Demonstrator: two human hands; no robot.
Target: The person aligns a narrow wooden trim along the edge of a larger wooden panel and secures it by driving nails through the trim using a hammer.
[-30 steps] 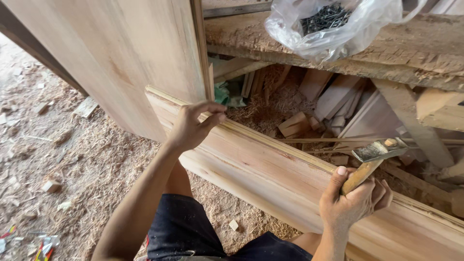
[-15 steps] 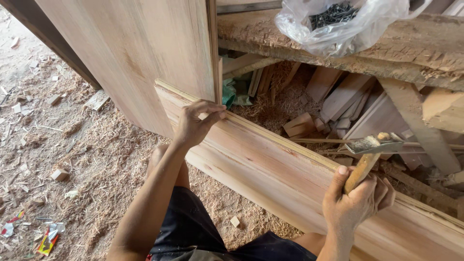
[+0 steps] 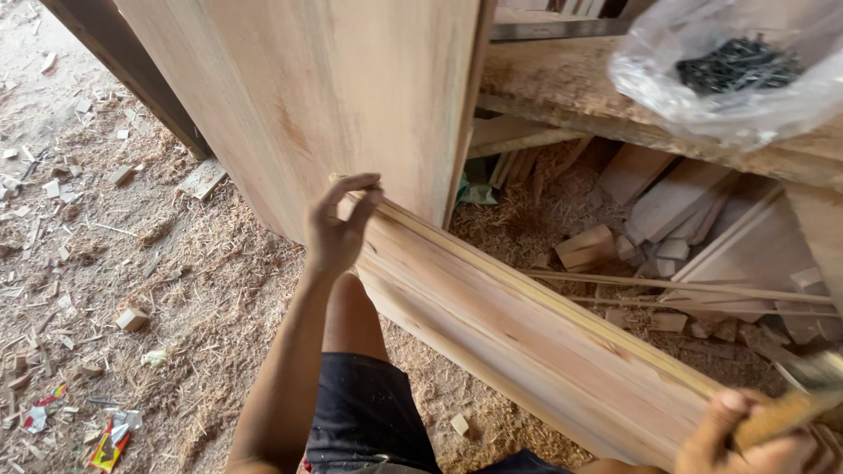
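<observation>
My left hand (image 3: 338, 226) pinches the top edge of a long wooden board (image 3: 536, 351) that stands on edge and runs diagonally to the lower right. Its near end butts against an upright wide wooden panel (image 3: 325, 96). At the lower right corner my right hand (image 3: 742, 439) is closed on the wooden handle of a hammer (image 3: 803, 399), whose metal head shows at the frame's right edge. Whether a nail sits between my left fingers cannot be seen.
A clear plastic bag of dark nails (image 3: 733, 66) lies on a sawdust-covered bench (image 3: 571, 88) at the upper right. Offcuts and wood scraps (image 3: 650, 219) pile under it. Sawdust, small blocks and wrappers (image 3: 105, 443) litter the floor at left. My knee in dark shorts (image 3: 369, 412) is below.
The view has shifted left and down. My left hand stays at the board's top edge near the panel. My right hand with the hammer has dropped toward the lower right corner.
</observation>
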